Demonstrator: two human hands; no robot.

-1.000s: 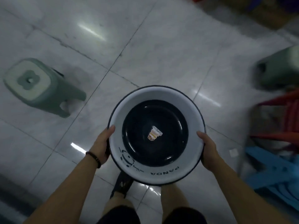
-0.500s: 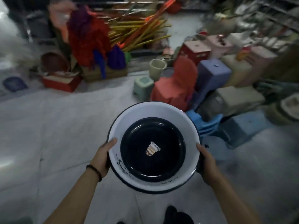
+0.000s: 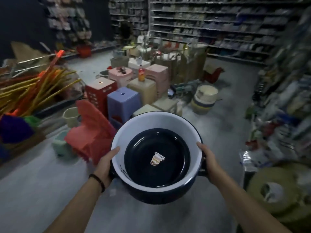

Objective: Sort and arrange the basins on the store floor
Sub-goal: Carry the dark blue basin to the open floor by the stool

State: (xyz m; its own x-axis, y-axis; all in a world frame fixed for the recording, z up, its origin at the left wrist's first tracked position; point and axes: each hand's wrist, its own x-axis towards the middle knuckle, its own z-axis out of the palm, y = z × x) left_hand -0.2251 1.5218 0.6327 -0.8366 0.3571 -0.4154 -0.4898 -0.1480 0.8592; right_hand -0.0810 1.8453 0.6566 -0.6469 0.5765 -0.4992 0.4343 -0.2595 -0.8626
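Store shelving [image 3: 218, 22] lines the back wall, and the grey floor [image 3: 42, 174] ahead is crowded with plastic stools, among them a purple stool [image 3: 123, 100] and a red stool [image 3: 100, 89], with a stack of red chairs [image 3: 90, 132] just left of the person's path. The basin [image 3: 151, 121], white inside and dark outside, is carried in mid-air at about waist height, well clear of the floor. The left grip [image 3: 105, 163] and the right grip [image 3: 208, 163] each clasp the rim on opposite sides, thumbs hooked over the edge. Its dark centre bears a small sticker [image 3: 157, 158]; whether that is the bottom or a second basin nested inside cannot be told. The step in hand looks like carrying it to its place. Doing that well probably means keeping the rim level so anything nested does not slide, holding the two sides evenly, steering wide of the chairs, and lowering it flat onto bare floor, perhaps near the cream buckets [image 3: 204, 100], not dropping it.
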